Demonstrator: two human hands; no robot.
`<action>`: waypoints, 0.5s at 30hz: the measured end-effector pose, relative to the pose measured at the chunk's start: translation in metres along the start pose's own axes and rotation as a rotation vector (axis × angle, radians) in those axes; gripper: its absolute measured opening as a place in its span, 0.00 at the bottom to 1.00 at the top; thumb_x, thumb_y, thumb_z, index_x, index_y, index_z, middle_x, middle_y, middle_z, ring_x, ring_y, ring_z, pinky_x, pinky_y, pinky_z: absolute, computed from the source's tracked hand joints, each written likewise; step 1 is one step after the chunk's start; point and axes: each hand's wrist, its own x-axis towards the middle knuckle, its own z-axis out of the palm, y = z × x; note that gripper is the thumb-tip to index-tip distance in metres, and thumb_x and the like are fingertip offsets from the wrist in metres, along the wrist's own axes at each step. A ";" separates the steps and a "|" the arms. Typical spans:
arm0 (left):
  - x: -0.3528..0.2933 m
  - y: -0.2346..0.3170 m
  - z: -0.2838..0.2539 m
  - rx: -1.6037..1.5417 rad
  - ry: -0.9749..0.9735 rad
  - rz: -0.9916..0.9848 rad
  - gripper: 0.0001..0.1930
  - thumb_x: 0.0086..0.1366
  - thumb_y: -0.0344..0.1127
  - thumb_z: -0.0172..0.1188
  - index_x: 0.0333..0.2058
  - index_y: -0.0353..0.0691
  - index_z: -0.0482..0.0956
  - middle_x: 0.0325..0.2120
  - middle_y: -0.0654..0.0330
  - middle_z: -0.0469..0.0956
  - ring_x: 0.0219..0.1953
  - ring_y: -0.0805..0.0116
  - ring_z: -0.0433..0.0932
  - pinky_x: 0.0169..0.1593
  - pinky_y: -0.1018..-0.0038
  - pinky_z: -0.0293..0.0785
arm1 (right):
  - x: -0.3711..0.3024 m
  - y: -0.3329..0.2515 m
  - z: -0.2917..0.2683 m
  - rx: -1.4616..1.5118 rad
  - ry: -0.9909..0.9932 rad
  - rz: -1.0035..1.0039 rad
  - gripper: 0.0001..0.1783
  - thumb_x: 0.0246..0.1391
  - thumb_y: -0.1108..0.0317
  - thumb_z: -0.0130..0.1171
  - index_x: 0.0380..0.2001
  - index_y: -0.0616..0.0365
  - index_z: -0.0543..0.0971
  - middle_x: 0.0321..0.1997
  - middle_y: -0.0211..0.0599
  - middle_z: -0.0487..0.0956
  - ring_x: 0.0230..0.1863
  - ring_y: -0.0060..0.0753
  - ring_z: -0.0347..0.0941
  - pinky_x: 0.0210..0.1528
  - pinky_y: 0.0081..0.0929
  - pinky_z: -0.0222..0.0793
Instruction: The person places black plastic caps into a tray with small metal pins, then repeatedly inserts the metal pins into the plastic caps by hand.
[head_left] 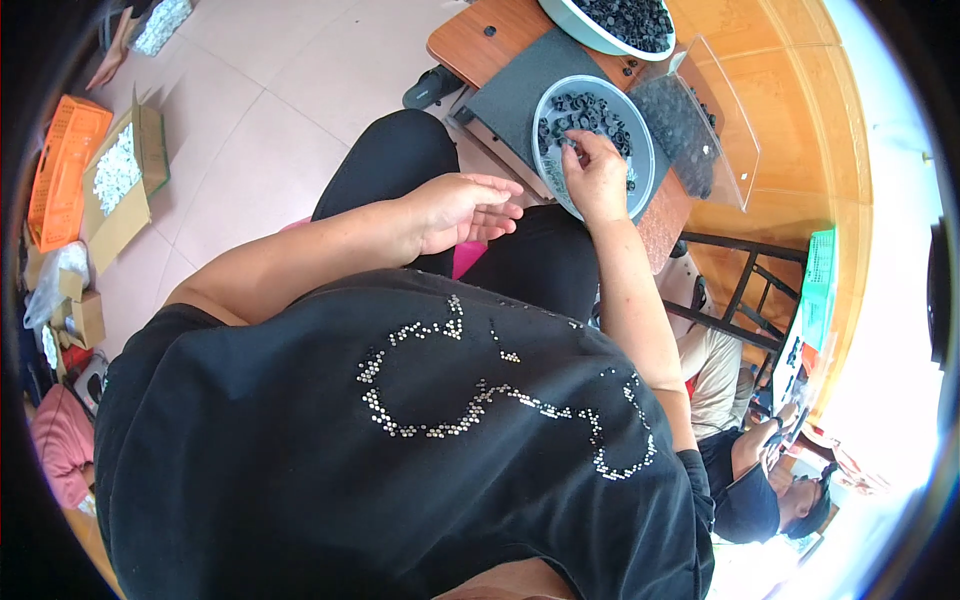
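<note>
My right hand [597, 178] reaches into a round pale bowl [540, 165], its thumb and fingertips pinched together. Whatever sits between those fingertips is too small to make out. Small black plastic parts [597, 108] lie heaped in the far half of this bowl; smaller pieces by its near left wall are hard to tell. To the left, my left hand [465, 212] hovers over my lap, palm turned inward and fingers stretched out, with nothing seen in it. The bowl stands on a dark mat [510, 88] at the table's edge.
A larger pale basin [580, 32] of black parts stands behind the bowl on the wooden table [462, 42]. A clear plastic box [740, 150] leans at the right. An orange crate [66, 170] and a carton [118, 232] of white pieces are on the left. Another person [745, 490] sits at right.
</note>
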 end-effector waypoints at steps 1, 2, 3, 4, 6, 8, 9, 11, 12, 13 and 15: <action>0.000 0.000 -0.003 0.024 0.011 -0.025 0.16 0.67 0.31 0.47 0.52 0.35 0.67 0.39 0.56 0.76 0.37 0.70 0.77 0.44 0.74 0.75 | 0.006 0.002 0.003 -0.128 0.001 -0.121 0.10 0.45 0.72 0.59 0.34 0.57 0.78 0.28 0.43 0.76 0.30 0.44 0.75 0.33 0.36 0.71; 0.000 0.000 -0.004 0.021 0.016 -0.023 0.16 0.67 0.31 0.47 0.52 0.35 0.67 0.39 0.56 0.76 0.37 0.70 0.77 0.44 0.74 0.75 | 0.011 0.003 0.006 -0.124 -0.002 -0.124 0.10 0.45 0.72 0.59 0.34 0.57 0.78 0.28 0.43 0.76 0.30 0.44 0.75 0.33 0.36 0.71; 0.001 0.001 -0.004 0.029 0.024 -0.018 0.15 0.66 0.31 0.46 0.51 0.35 0.67 0.38 0.56 0.76 0.37 0.71 0.77 0.43 0.75 0.75 | 0.014 0.005 0.008 -0.197 -0.028 -0.146 0.10 0.45 0.70 0.59 0.34 0.57 0.78 0.30 0.45 0.76 0.33 0.48 0.75 0.35 0.39 0.71; 0.001 0.001 -0.005 0.036 0.032 -0.014 0.15 0.66 0.30 0.46 0.51 0.35 0.68 0.38 0.57 0.76 0.36 0.71 0.77 0.42 0.75 0.75 | 0.017 0.005 0.009 -0.271 -0.053 -0.169 0.10 0.45 0.68 0.59 0.34 0.56 0.78 0.31 0.46 0.76 0.35 0.51 0.74 0.38 0.43 0.71; 0.002 0.001 -0.005 0.033 0.040 -0.014 0.15 0.66 0.30 0.46 0.50 0.35 0.68 0.38 0.57 0.76 0.36 0.72 0.76 0.42 0.76 0.75 | 0.019 0.005 0.011 -0.317 -0.096 -0.136 0.10 0.45 0.68 0.58 0.34 0.57 0.78 0.32 0.46 0.76 0.36 0.49 0.75 0.38 0.42 0.72; 0.002 0.001 -0.005 0.032 0.045 -0.017 0.15 0.66 0.30 0.46 0.50 0.35 0.68 0.38 0.57 0.76 0.36 0.72 0.76 0.42 0.76 0.75 | 0.021 0.007 0.014 -0.367 -0.137 -0.088 0.10 0.45 0.68 0.58 0.34 0.57 0.76 0.32 0.46 0.76 0.36 0.49 0.75 0.38 0.42 0.72; 0.001 0.002 -0.004 0.033 0.051 -0.023 0.14 0.66 0.30 0.47 0.50 0.35 0.68 0.38 0.57 0.76 0.35 0.72 0.76 0.42 0.76 0.75 | 0.021 0.008 0.014 -0.366 -0.137 -0.085 0.10 0.45 0.68 0.58 0.34 0.57 0.76 0.32 0.46 0.76 0.36 0.49 0.75 0.38 0.42 0.72; 0.000 0.003 -0.003 0.036 0.058 -0.032 0.14 0.65 0.30 0.47 0.49 0.35 0.68 0.37 0.57 0.76 0.35 0.72 0.76 0.42 0.76 0.75 | 0.022 0.008 0.014 -0.383 -0.150 -0.094 0.11 0.45 0.68 0.59 0.34 0.57 0.75 0.33 0.46 0.76 0.36 0.49 0.75 0.38 0.42 0.72; 0.000 0.003 -0.002 0.031 0.073 -0.034 0.14 0.64 0.29 0.48 0.48 0.35 0.69 0.36 0.58 0.76 0.34 0.72 0.76 0.40 0.76 0.75 | 0.020 0.011 0.014 -0.382 -0.149 -0.088 0.11 0.45 0.68 0.59 0.34 0.57 0.75 0.33 0.46 0.76 0.36 0.49 0.75 0.38 0.42 0.72; 0.000 0.005 -0.001 0.029 0.088 -0.033 0.13 0.64 0.29 0.50 0.47 0.36 0.71 0.35 0.59 0.76 0.33 0.72 0.76 0.38 0.76 0.74 | 0.020 0.013 0.015 -0.373 -0.141 -0.080 0.11 0.45 0.67 0.59 0.34 0.57 0.75 0.33 0.46 0.76 0.37 0.49 0.75 0.38 0.42 0.72; 0.003 0.004 -0.003 0.030 0.083 -0.034 0.13 0.64 0.29 0.50 0.46 0.36 0.71 0.35 0.59 0.76 0.33 0.72 0.76 0.38 0.76 0.75 | 0.019 0.018 0.014 -0.363 -0.128 -0.063 0.12 0.45 0.67 0.59 0.34 0.57 0.75 0.34 0.46 0.76 0.37 0.50 0.75 0.39 0.42 0.72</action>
